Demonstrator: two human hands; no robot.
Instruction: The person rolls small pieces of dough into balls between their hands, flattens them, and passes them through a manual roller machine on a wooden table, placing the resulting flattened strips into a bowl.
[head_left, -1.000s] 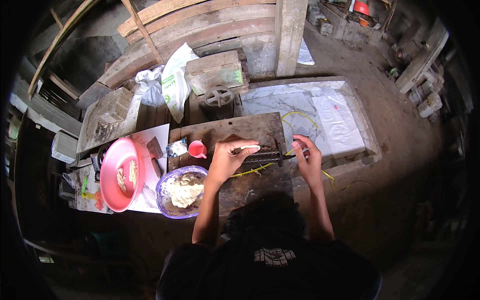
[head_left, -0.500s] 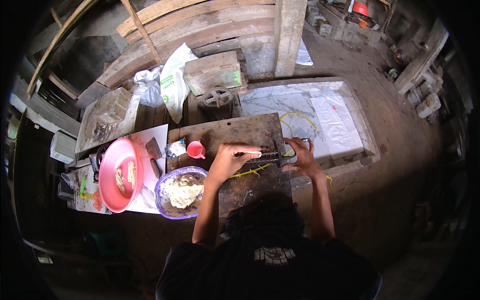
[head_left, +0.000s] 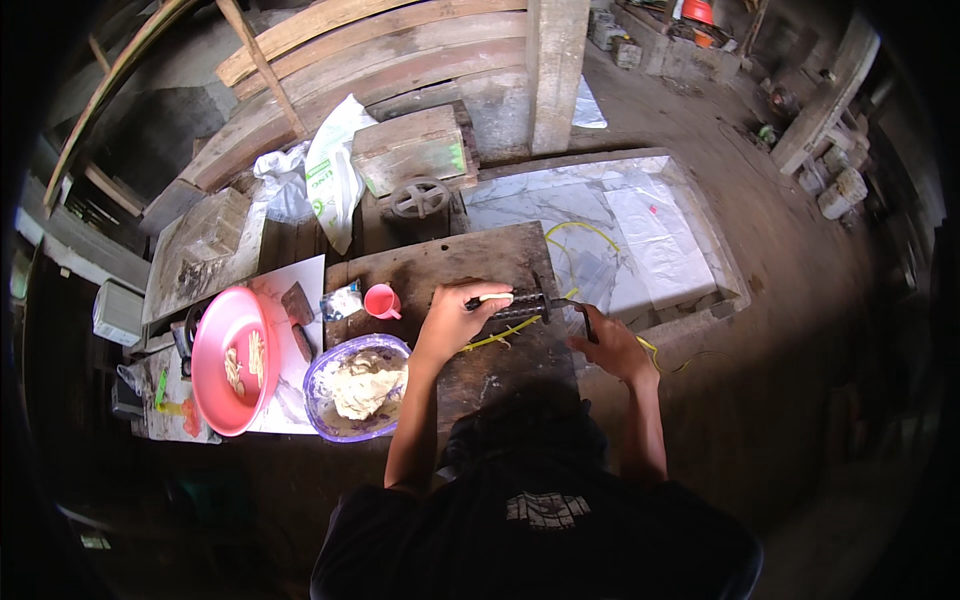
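Note:
I stand over a dark wooden board (head_left: pixel 440 268) with a small dark roller device (head_left: pixel 527 303) lying across it. My left hand (head_left: pixel 455 320) rests on the device's left end, fingers closed over a pale strip of dough (head_left: pixel 494 297). My right hand (head_left: pixel 610 348) is at the board's right edge, gripping a dark crank handle (head_left: pixel 588 322) attached to the device. Thin yellow strands (head_left: pixel 500 337) lie on the board just below the rollers.
A purple bowl of pale dough (head_left: pixel 360 385), a pink cup (head_left: pixel 381 300) and a pink basin (head_left: pixel 232 360) sit to the left. A plastic-lined tray (head_left: pixel 640 235) lies behind right. A wooden box with a metal wheel (head_left: pixel 420 197) and a white sack (head_left: pixel 333 180) stand behind.
My right hand has swung down and toward me with the crank handle, from beside the rollers to the board's right edge. My left hand has stayed on the dough.

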